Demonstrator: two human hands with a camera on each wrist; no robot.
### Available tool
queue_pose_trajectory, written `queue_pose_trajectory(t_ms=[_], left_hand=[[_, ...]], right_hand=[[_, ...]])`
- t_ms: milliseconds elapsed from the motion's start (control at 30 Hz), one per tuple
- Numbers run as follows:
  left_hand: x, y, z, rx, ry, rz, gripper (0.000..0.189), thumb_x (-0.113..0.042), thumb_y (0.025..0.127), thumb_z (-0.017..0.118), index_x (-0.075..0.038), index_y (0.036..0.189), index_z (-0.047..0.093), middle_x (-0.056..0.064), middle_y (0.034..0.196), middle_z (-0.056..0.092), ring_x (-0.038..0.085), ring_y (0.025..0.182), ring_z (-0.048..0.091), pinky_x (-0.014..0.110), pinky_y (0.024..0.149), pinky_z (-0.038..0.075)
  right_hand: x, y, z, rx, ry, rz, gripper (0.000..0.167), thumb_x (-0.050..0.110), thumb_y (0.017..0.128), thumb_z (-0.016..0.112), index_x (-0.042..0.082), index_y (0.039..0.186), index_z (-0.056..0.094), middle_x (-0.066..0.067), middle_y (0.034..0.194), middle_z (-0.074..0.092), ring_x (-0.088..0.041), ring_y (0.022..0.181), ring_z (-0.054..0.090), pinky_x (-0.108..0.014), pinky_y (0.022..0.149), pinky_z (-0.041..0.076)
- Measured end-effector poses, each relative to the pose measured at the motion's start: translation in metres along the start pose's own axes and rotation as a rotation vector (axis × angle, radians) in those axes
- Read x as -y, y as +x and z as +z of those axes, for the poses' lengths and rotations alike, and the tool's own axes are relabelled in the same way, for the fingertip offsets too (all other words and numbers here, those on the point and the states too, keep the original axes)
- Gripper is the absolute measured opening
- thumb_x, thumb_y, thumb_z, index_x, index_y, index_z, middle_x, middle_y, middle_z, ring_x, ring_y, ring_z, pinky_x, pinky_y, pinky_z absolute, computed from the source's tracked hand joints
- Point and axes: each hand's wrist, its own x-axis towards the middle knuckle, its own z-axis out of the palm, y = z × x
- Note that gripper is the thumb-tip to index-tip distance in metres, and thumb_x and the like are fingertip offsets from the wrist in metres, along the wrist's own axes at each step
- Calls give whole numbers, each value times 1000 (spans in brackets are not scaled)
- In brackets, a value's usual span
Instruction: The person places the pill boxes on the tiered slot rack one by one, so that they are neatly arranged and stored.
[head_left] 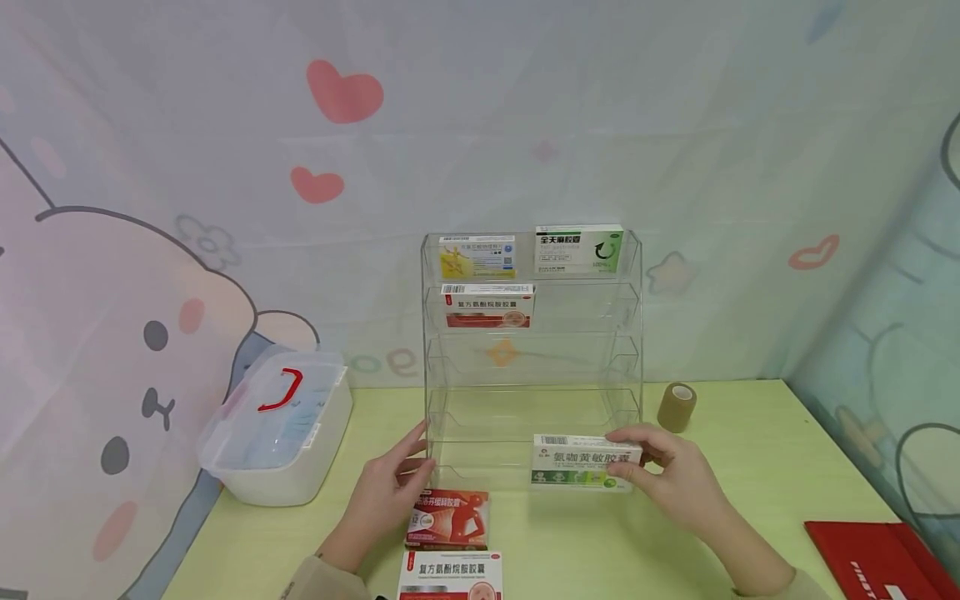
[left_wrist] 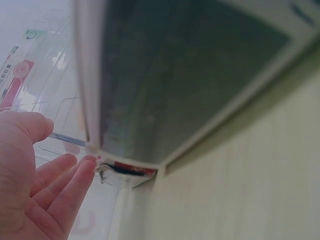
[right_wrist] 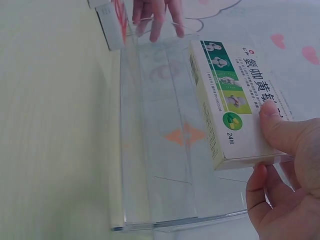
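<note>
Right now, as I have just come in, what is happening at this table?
The person's right grip holds a white-and-green cardboard box at the lower right of a clear plastic tiered rack. The left grip is at the rack's left edge. Three printed cardboard boxes stand in the upper two tiers, and two red-and-white boxes lie on the pale green table.

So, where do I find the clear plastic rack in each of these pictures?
Head: the clear rack stands near the centre.
Left wrist: part of it shows at upper left.
Right wrist: it stretches down the middle.
Shared landmark: the left hand, at one side of the rack in all three.
</note>
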Motion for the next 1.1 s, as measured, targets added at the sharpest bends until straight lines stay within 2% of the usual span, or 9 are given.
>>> queue_pose_trajectory(t_ms=[167,233,367,533,667,833,933,1100], left_hand=[[0,-1,-1,1,4,5,65,-18,107,74,-24,167,50,16,140,77,28,114,83,31,92,69],[0,-1,0,4,2,1,65,-18,107,74,-24,167,50,16,140,77,28,114,83,31,92,69],[0,-2,0,9,-9,-22,66,-19,106,75,-27,167,50,15,141,76,27,115,82,30,93,69],[-2,-2,1,4,-7,-26,66,-19,106,75,-28,167,51,15,141,76,28,116,82,30,94,69],[-2,-2,1,5,-10,-27,66,-18,106,75,-30,166,51,15,141,77,27,116,82,30,94,69],[-1,-1,2,4,-1,-24,66,-19,106,76,-30,166,51,14,141,77,26,115,82,29,94,69],[-1,-1,1,2,7,-16,66,-19,106,76,-29,167,51,14,141,77,26,115,82,29,93,69],[0,-1,1,-1,6,-6,66,-19,106,76,-27,167,51,15,140,77,27,114,83,30,91,69]], right_hand=[[5,20,-8,-47,-65,-56,37,5,88,90,15,122,79,-4,101,79,1,75,64,-21,52,48],[7,28,-11,-72,-88,-77,37,3,88,90,13,122,80,-5,99,79,2,75,64,-19,54,49],[14,45,-17,-124,-107,-120,37,-2,86,90,8,120,79,-13,107,81,5,77,69,-17,55,53],[27,62,-26,-146,-122,-111,37,0,89,89,9,122,78,-15,113,81,7,80,70,-19,48,48],[36,74,-36,-164,-123,-106,36,1,91,88,8,125,77,-16,116,79,7,83,70,-19,49,48],[42,89,-49,-192,-114,-99,36,1,94,86,5,128,76,-18,119,77,10,84,68,-14,57,52],[47,100,-57,-227,-112,-101,38,0,94,86,3,130,75,-17,120,76,13,87,67,-8,68,57],[59,119,-67,-295,-115,-117,39,1,94,86,1,131,74,-14,118,75,16,89,64,-2,78,56]])
